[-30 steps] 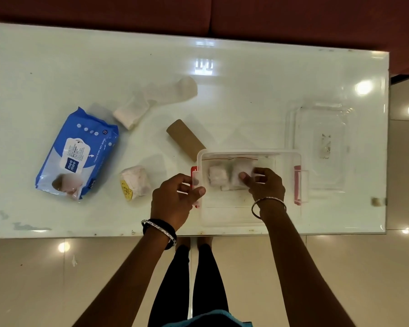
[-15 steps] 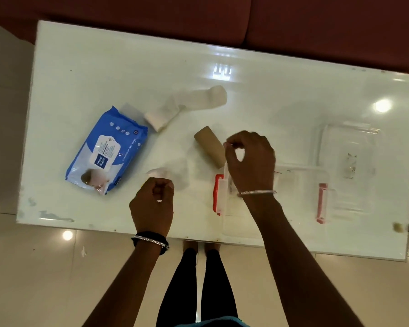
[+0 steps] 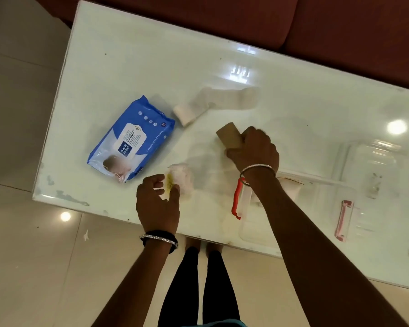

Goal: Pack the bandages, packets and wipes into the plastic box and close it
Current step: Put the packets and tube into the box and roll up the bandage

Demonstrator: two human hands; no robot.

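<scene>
Glossy white table (image 3: pixel 132 67). We've got right hand (image 3: pixel 253 149) closing on brown roll (image 3: pixel 229 137), left hand (image 3: pixel 157 199) half-curled touching white packet (image 3: pixel 181 179). Plastic box (image 3: pixel 293 208) sits under our right forearm: sweeping back could knock it; roll may slip.

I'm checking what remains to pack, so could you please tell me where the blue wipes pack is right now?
In the head view, the blue wipes pack lies on the table's left part, left of the unrolled white bandage, beyond the left hand.
</scene>
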